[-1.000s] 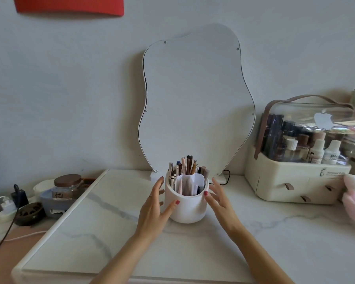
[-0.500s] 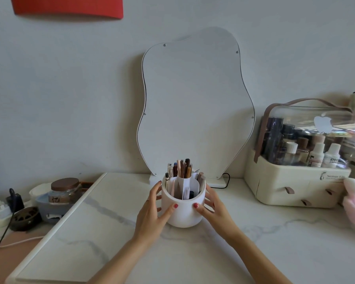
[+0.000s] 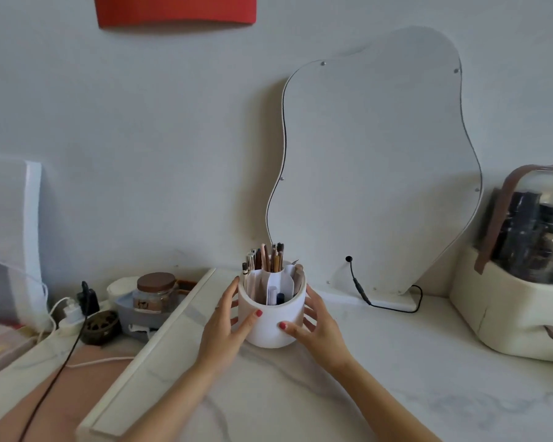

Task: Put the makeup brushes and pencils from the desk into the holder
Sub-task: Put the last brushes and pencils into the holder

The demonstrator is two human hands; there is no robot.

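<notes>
1. The left hand (image 3: 222, 323) is cupping the holder's left wall, fingers spread, thumb on its front.
2. The right hand (image 3: 316, 327) is cupping the right wall the same way.
3. One white holder (image 3: 270, 327) is standing on the marble worktop (image 3: 396, 378), near its left edge.
4. Roughly ten brushes and pencils (image 3: 270, 258) are standing upright in its rear compartments; exact count unclear.
5. One wavy mirror (image 3: 374, 161) is leaning behind; one jar (image 3: 155, 291) is sitting left, its label unreadable.
</notes>
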